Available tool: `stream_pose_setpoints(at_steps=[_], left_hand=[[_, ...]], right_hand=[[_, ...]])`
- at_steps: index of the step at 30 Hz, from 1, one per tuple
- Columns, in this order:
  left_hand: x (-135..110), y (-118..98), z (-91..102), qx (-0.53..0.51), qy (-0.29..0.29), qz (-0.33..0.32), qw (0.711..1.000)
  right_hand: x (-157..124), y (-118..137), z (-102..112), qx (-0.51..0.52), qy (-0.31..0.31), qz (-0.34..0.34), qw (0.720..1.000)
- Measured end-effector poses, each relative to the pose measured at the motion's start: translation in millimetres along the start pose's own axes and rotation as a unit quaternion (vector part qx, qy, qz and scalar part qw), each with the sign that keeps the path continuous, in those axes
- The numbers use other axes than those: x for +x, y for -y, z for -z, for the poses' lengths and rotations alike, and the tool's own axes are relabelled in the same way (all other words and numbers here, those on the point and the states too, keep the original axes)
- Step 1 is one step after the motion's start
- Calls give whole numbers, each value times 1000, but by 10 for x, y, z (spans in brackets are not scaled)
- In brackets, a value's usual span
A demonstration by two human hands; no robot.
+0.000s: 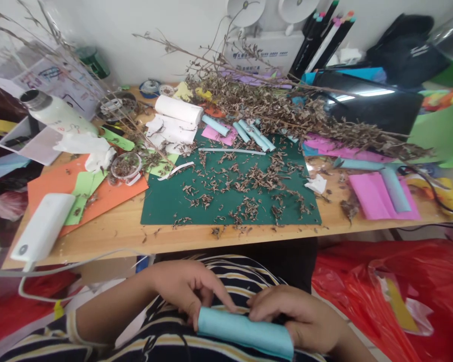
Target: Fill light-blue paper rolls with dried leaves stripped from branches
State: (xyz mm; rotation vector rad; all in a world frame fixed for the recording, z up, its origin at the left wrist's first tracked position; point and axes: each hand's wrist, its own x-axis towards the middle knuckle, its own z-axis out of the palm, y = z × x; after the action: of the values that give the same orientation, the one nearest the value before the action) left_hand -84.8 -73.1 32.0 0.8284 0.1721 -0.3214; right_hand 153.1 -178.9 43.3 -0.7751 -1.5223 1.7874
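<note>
The left hand (191, 287) and right hand (300, 314) grasped a blue paper tube (245, 330), seemingly already rolled; formed tubes (256, 134) lay along the cutting mat (160, 203)'s far edge, dried leaves (245, 210) uncollected.

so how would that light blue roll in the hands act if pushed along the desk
The light blue roll would probably roll rather than slide, given its rounded tube shape. It looks like rolled paper, so it is likely light for its size and might crease if squeezed hard.

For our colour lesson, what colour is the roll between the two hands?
The roll is light blue, shown in the head view.
</note>
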Motion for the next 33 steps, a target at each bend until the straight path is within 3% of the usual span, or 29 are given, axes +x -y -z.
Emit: stream_pose_setpoints(at_steps=[5, 10, 13, 22, 27, 33], left_hand=[[-33, 135, 73, 40, -2, -9, 999], [-49, 157, 90, 62, 7, -37, 997], [-63, 122, 72, 99, 2, -58, 993], [-159, -30, -104, 261, -95, -51, 959], [-221, -194, -212, 365, -99, -69, 923], [-232, -270, -220, 388, -73, -124, 910]], right_hand=[[101, 95, 21, -4, 40, 39, 998], [129, 73, -9, 0, 27, 50, 998], [119, 61, -15, -6, 22, 52, 998], [79, 121, -28, -56, 23, 27, 998], [50, 205, -53, -118, 21, 1, 993], [82, 130, -32, -40, 53, 47, 997]])
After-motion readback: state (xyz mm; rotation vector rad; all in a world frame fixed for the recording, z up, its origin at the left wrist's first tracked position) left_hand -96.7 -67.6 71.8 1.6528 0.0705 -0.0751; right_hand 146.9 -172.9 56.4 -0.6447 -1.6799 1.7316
